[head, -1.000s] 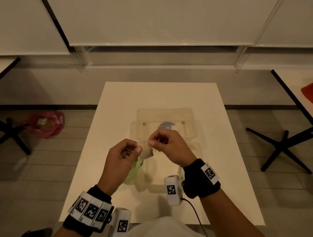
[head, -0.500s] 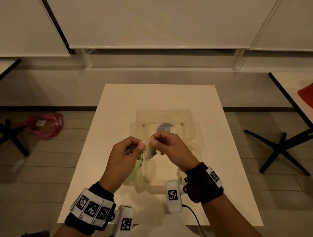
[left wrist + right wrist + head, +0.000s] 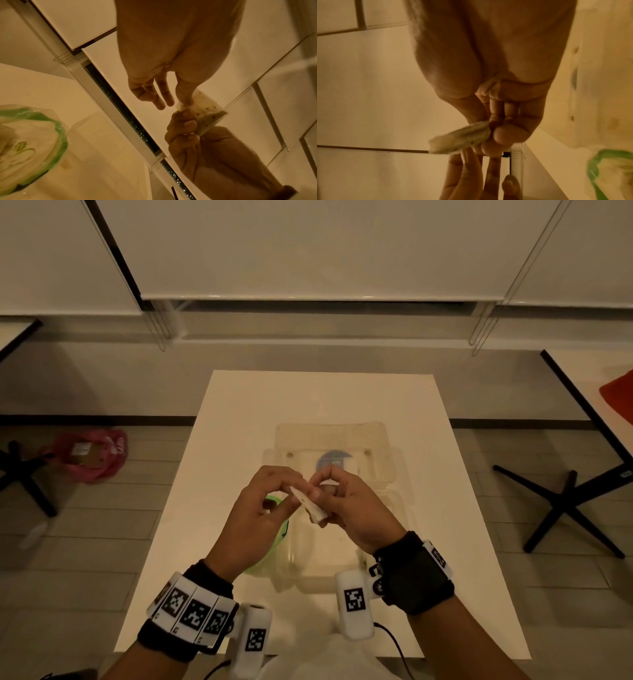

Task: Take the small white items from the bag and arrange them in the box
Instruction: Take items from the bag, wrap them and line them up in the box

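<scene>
Hands meet above the middle of the table (image 3: 239, 412), over an open clear box (image 3: 387, 508). The right hand (image 3: 356, 508) pinches a small white sachet (image 3: 310, 503) between thumb and fingertips, with the other fingers curled in behind it; from its wrist camera the sachet (image 3: 462, 136) sticks out toward 8 o'clock from the grip, blurred at its free end. The left hand (image 3: 260, 515) is at 9 o'clock of the sachet with its fingers only loosely bent; in its own wrist view the thumb lies against the sachet (image 3: 202, 106) while the other fingers (image 3: 161, 94) stand straight and apart from it, so it touches rather than grips. Through the thin wrapper I can make out dark speckled contents. The sachet is held in the air, clear of both the box and the bag (image 3: 277, 542). That bag, clear plastic with a green band at its mouth, lies on the table at 7 o'clock of the box, partly under the left hand; the left wrist camera shows its open mouth (image 3: 58, 135) with pale contents inside. The box lid (image 3: 332, 436) lies folded back at 12 o'clock, with a blue round mark on it. On the floor at 9 o'clock of the table lies a pink bag (image 3: 92, 455).
</scene>
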